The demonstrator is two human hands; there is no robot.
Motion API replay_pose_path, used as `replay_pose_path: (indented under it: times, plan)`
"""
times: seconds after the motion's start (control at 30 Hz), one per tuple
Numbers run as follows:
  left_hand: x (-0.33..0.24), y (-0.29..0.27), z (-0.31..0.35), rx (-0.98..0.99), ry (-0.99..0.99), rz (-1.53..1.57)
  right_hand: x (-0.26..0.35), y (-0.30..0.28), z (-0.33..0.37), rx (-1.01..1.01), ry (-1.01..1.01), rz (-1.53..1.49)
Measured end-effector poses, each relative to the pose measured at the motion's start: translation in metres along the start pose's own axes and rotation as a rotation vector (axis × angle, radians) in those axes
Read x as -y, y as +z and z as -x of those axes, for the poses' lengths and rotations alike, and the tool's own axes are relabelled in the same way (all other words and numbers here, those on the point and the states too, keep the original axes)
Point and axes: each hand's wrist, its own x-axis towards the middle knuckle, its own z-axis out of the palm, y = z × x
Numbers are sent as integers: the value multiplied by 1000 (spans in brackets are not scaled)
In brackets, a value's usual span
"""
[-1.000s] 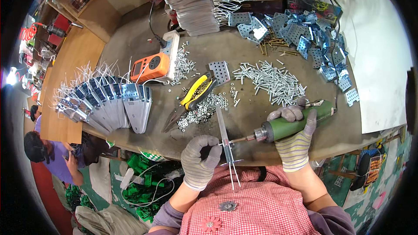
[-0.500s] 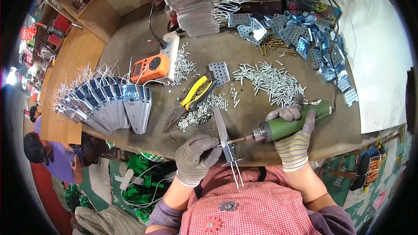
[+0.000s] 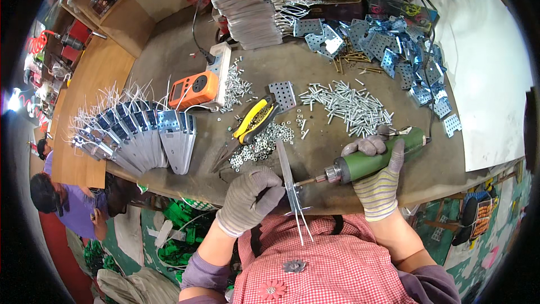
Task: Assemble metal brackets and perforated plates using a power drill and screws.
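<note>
My gloved right hand (image 3: 378, 183) grips a green corded electric screwdriver (image 3: 365, 163), which lies sideways with its bit pointing left. The bit's end meets a thin grey metal plate (image 3: 286, 166) seen nearly edge-on, with a bracket at its lower end and two white wires hanging toward my apron. My gloved left hand (image 3: 250, 200) is just left of the plate, fingers curled and thumb drawn in; a narrow gap shows between them and the plate. Whatever the fingers may hold is hidden. Beyond the plate lie a heap of small nuts (image 3: 264, 143) and yellow-black pliers (image 3: 253, 121).
Loose screws (image 3: 349, 107) are heaped mid-table, near a perforated bracket (image 3: 282, 95). More blue-silver brackets (image 3: 388, 50) pile at the back right. Wired plates fan out at left (image 3: 124, 135) and stack at the back (image 3: 247, 11). An orange socket meter (image 3: 194, 90) stands by a power strip. Another person (image 3: 73, 202) sits at left.
My left hand has drawn slightly left, off the plate. The screwdriver and right hand have shifted a little left, and the hanging wires have swung slightly.
</note>
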Motion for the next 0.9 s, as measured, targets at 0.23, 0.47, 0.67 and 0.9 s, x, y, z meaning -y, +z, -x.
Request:
replay_pose_path:
  times: [0.23,0.47,0.67,0.9]
  plan:
    - [-1,36,10,-317,52,-117,2,-5,-1,51,35,8]
    - [2,41,7,-276,107,-121,0,-7,-4,82,17,0]
    - [7,44,7,-253,81,-60,-1,-8,-5,68,33,2]
    - [9,46,8,-274,115,-85,-1,-6,-3,32,22,11]
